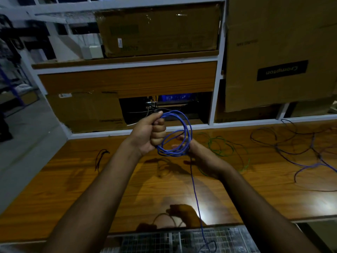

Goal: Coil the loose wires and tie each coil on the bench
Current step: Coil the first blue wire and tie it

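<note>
— What do I have on the head camera?

— I see both bare forearms reaching out over the glossy brown wooden bench [87, 189]. The left hand [148, 133] is raised above the bench, fingers curled into a tight fist around the bunched loops of a thin blue wire coil [176, 133], thumb laid along the top.

— And the right?

— The right hand [193, 148] sits just behind and below the coil, partly hidden by the loops. Its fingers reach in through the ring and look fairly straight, touching the strands; the motion blur stops me from telling whether they pinch the wire. A single loose blue tail [196, 196] drops from the coil's bottom, crosses the bench's near edge and ends in a small curl over a grey wire-mesh surface [155, 241].

— What else lies on the bench?

— A loose green wire [221, 145] sprawls just right of the hands. Farther right, a tangle of black and blue wires [299, 152] spreads towards the edge of view. Well to the left rests a small bunch of thin black ties [101, 157]. Behind the bench, a white-framed shelf [217, 84] holds brown cardboard boxes [277, 52], one bearing an upside-down label.
</note>
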Demonstrator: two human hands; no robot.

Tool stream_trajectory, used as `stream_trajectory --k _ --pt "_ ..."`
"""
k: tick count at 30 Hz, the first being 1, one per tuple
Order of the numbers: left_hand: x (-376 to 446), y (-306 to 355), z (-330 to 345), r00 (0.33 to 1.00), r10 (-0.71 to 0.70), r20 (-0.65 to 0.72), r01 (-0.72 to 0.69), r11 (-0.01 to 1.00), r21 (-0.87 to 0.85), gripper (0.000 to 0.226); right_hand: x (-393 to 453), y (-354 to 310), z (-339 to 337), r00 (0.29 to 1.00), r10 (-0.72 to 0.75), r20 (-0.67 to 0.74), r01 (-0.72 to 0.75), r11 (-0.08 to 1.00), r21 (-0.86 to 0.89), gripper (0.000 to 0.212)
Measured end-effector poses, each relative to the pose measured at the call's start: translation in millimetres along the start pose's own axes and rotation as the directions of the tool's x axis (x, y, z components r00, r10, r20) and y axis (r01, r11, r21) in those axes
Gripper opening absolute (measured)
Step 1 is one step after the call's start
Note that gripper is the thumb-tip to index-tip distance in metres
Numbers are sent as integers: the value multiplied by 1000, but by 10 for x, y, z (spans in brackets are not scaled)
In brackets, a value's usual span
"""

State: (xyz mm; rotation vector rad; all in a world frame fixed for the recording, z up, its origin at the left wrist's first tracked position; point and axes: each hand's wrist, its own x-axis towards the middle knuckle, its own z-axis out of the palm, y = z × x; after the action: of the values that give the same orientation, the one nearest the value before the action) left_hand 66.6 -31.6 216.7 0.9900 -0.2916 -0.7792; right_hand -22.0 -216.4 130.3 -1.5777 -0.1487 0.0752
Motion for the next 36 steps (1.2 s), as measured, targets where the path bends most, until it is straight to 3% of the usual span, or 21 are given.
stream_trajectory --k 2,5,10,11,13,15,18,20,22,24,27,30,31,33,36 --pt "10 2 12 1000 -11 4 11 1000 -23 49 -37 78 81 998 -16 65 15 1000 9 64" --pt "8 15 19 1000 -12 10 12 999 -37 46 -79 86 158 992 -95 80 95 995 0 24" --pt "-99 143 -112 1000 5 17 -4 998 -65 42 -238 132 -230 984 -119 -134 149 959 241 16" --pt "-126 164 -139 1000 6 22 -5 998 -62 41 -285 146 -326 982 -105 -160 137 971 199 18" --pt "-158 189 -173 999 8 35 -6 999 -49 41 -321 194 -473 960 -116 -256 94 991 -97 22" --pt "-161 179 -189 1000 9 27 -8 1000 -21 43 -302 221 -527 890 -204 -408 45 930 -365 14" --pt "-134 131 -190 1000 25 -10 -25 1000 19 43 -284 199 -504 775 -327 -540 10 862 -508 11" --pt "-117 132 -199 996 64 -55 -60 996 61 41 -304 156 -473 770 -369 -520 -21 801 -598 10" --pt "-99 153 -214 989 115 -92 -104 988 112 40 -317 123 -447 816 -386 -430 -59 684 -727 10" --pt "-75 169 -246 979 162 -124 -145 979 141 40 -328 75 -414 857 -368 -361 -23 672 -740 10" --pt "-29 148 -307 966 199 -168 -172 972 162 41 -358 -15 -348 897 -313 -313 134 866 -481 14" --pt "50 52 -353 954 228 -195 -183 957 226 39 -362 -50 -217 946 -225 -235 203 972 -114 11" --pt "78 6 -348 951 238 -197 -185 950 253 38 -355 -55 -147 959 -195 -207 211 976 58 7" --pt "126 -83 -317 949 244 -202 -184 943 276 38 -324 -36 -27 975 -166 -147 207 918 337 29" --pt "159 -168 -270 943 255 -214 -189 939 286 39 -308 -86 156 977 -202 -64 203 804 559 25"
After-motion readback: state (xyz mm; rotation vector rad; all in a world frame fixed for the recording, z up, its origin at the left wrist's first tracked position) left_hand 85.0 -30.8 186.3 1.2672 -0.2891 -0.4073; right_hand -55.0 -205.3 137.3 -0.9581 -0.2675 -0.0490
